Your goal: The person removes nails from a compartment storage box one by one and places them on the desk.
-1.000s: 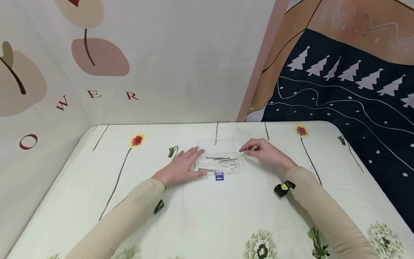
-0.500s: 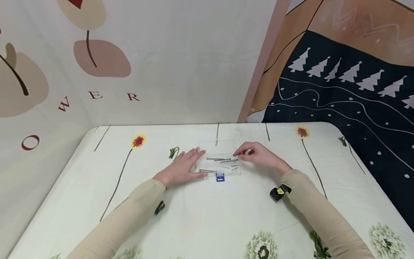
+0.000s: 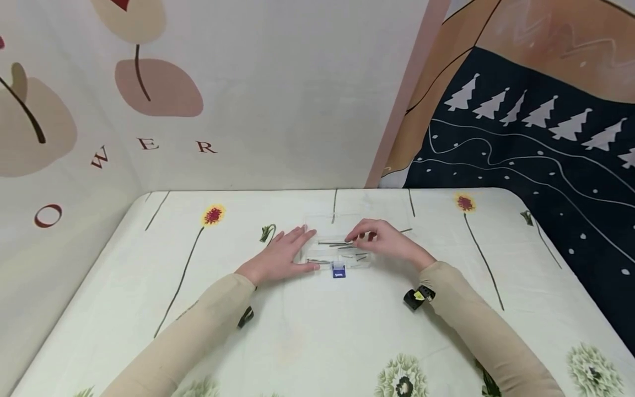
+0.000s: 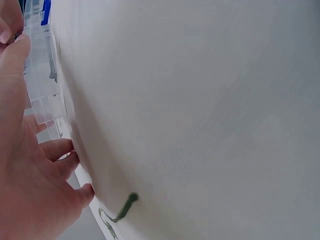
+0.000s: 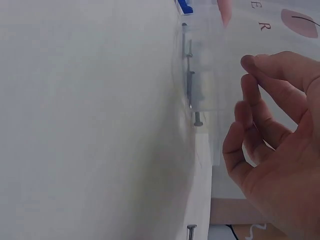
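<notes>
A clear plastic compartment box stands on the table with its transparent lid laid back. Long nails lie in its middle row, and a few small ones in the front right compartment. My left hand rests spread at the box's left side, its thumb along the front corner. Over the right part of the box hovers my right hand, fingers loosely bent, thumb and fingertips close together; nothing shows between them in the right wrist view. Behind that hand, a single nail lies on the cloth.
A blue latch sits at the box's front edge. White floral cloth covers the table. Patterned fabric hangs along the back and left, with dark fabric at the right.
The right hand has moved left, from beside the box to above its middle row, and the nail on the cloth has come into sight. The left hand stays in place.
</notes>
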A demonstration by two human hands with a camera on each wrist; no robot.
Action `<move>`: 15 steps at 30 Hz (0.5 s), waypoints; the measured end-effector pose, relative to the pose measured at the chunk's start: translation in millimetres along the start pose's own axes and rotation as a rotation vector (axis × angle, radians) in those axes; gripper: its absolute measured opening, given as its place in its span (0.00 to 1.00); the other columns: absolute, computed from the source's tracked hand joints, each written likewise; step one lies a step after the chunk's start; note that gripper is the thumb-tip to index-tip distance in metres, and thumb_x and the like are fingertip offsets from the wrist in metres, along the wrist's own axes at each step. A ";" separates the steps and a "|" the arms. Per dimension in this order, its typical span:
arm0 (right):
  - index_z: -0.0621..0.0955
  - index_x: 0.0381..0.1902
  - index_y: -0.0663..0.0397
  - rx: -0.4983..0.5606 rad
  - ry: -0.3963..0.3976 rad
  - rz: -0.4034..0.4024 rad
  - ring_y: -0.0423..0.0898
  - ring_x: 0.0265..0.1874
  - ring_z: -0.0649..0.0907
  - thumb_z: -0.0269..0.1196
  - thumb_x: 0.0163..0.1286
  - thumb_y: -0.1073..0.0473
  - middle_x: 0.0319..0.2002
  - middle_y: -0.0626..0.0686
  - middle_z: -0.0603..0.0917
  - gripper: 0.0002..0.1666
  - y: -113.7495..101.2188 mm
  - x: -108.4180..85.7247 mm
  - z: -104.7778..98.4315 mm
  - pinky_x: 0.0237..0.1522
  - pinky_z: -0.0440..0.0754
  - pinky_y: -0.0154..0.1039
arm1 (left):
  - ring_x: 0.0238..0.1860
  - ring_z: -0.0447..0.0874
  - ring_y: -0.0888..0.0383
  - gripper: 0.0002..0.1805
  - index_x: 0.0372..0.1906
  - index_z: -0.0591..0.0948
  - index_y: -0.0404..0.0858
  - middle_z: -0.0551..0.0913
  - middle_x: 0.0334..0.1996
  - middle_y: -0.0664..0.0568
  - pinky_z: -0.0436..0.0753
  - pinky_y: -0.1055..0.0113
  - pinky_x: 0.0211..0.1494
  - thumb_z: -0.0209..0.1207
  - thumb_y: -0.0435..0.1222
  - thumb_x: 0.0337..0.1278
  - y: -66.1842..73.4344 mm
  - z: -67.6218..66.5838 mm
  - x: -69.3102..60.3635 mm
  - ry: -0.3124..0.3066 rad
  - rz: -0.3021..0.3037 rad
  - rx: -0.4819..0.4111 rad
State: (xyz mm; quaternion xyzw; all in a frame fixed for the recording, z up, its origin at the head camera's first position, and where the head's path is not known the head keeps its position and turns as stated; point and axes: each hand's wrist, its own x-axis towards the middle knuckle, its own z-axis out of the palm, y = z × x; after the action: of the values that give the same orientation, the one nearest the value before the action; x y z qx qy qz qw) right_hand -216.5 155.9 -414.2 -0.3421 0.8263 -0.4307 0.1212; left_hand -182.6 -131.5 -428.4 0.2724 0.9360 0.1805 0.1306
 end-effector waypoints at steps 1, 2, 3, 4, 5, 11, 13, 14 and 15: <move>0.86 0.44 0.58 -0.014 0.009 0.002 0.49 0.41 0.76 0.62 0.66 0.67 0.41 0.52 0.82 0.10 -0.4 0.8 1.6 0.41 0.75 0.41 | 0.75 0.44 0.48 0.48 0.77 0.53 0.42 0.50 0.75 0.40 0.41 0.49 0.74 0.53 0.64 0.60 0.2 -0.1 0.0 0.001 0.000 0.000; 0.86 0.44 0.57 -0.025 0.018 0.010 0.50 0.42 0.75 0.63 0.66 0.67 0.41 0.51 0.81 0.10 -0.6 1.5 3.0 0.41 0.74 0.42 | 0.75 0.44 0.48 0.48 0.77 0.53 0.42 0.50 0.75 0.40 0.42 0.49 0.74 0.53 0.64 0.60 0.4 0.0 0.0 0.001 -0.001 0.002; 0.87 0.43 0.57 -0.035 0.028 0.021 0.50 0.43 0.74 0.63 0.65 0.66 0.41 0.51 0.79 0.10 -0.5 2.3 4.6 0.41 0.73 0.42 | 0.75 0.44 0.48 0.48 0.77 0.53 0.42 0.50 0.75 0.40 0.42 0.49 0.74 0.53 0.64 0.60 0.4 0.2 0.2 0.000 -0.002 0.005; 0.87 0.43 0.56 -0.044 0.040 0.035 0.51 0.43 0.72 0.64 0.64 0.66 0.42 0.51 0.78 0.10 -0.3 3.2 6.1 0.42 0.72 0.43 | 0.75 0.44 0.48 0.48 0.77 0.53 0.42 0.50 0.75 0.40 0.42 0.49 0.74 0.52 0.64 0.60 0.3 0.3 0.5 -0.001 -0.004 0.007; 0.87 0.42 0.55 -0.051 0.048 0.047 0.52 0.44 0.71 0.64 0.64 0.66 0.42 0.51 0.76 0.10 0.2 4.1 7.4 0.42 0.70 0.43 | 0.75 0.45 0.47 0.48 0.76 0.54 0.42 0.51 0.74 0.40 0.42 0.48 0.74 0.53 0.64 0.60 0.6 0.0 0.6 -0.001 -0.002 0.008; 0.88 0.42 0.52 -0.135 0.020 0.054 0.55 0.49 0.65 0.67 0.62 0.62 0.50 0.56 0.72 0.10 0.2 7.2 13.4 0.46 0.66 0.47 | 0.75 0.45 0.48 0.48 0.76 0.54 0.43 0.51 0.75 0.40 0.42 0.49 0.74 0.53 0.64 0.59 -1.5 1.6 2.1 0.001 -0.006 -0.001; 0.88 0.42 0.52 -0.158 0.008 0.043 0.57 0.52 0.65 0.67 0.61 0.62 0.54 0.58 0.71 0.11 -0.1 8.0 14.8 0.49 0.66 0.49 | 0.75 0.44 0.49 0.48 0.77 0.54 0.43 0.51 0.75 0.41 0.42 0.49 0.74 0.52 0.64 0.59 -2.0 2.2 2.2 -0.001 -0.008 0.000; 0.88 0.42 0.52 -0.167 0.005 0.038 0.58 0.53 0.65 0.67 0.61 0.63 0.55 0.59 0.71 0.11 0.1 8.4 15.3 0.51 0.66 0.50 | 0.75 0.44 0.49 0.48 0.77 0.54 0.43 0.50 0.75 0.41 0.42 0.49 0.74 0.52 0.64 0.60 -0.5 0.6 1.5 -0.010 -0.012 -0.001; 0.88 0.42 0.52 -0.174 -0.001 0.038 0.58 0.54 0.65 0.68 0.61 0.63 0.56 0.59 0.71 0.11 0.1 9.0 15.9 0.52 0.66 0.51 | 0.75 0.44 0.49 0.48 0.77 0.54 0.43 0.50 0.75 0.41 0.42 0.49 0.74 0.52 0.64 0.60 -0.7 0.6 1.4 -0.009 -0.012 -0.001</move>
State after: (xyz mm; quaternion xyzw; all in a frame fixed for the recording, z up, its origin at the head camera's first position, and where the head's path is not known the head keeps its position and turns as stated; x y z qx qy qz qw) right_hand -215.2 139.9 -423.0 -0.3360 0.8669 -0.3545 0.0995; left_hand -183.8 -131.1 -429.4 0.2677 0.9370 0.1788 0.1360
